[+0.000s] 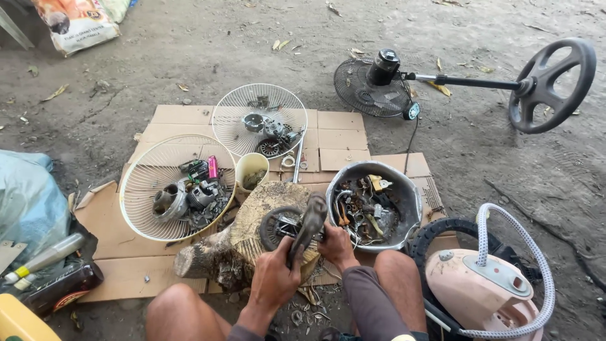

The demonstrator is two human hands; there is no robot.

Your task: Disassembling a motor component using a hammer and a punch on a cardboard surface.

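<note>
My left hand (276, 276) grips the handle of a worn hammer (308, 225), its head raised above a round fan motor (279, 226). The motor lies on a tree stump (246, 243) used as a block. My right hand (336, 244) holds the motor's right side, next to the hammer. Both knees frame the bottom of the view.
A dented metal bowl (404, 189) of scrap parts sits right of the stump. Two white fan grilles (142, 189) (233, 110) hold motor pieces on flattened cardboard (344, 139). A cream cup (251, 165), a pink appliance with hose (486, 290), a standing fan lying flat (379, 82) and bottles (57, 278) surround me.
</note>
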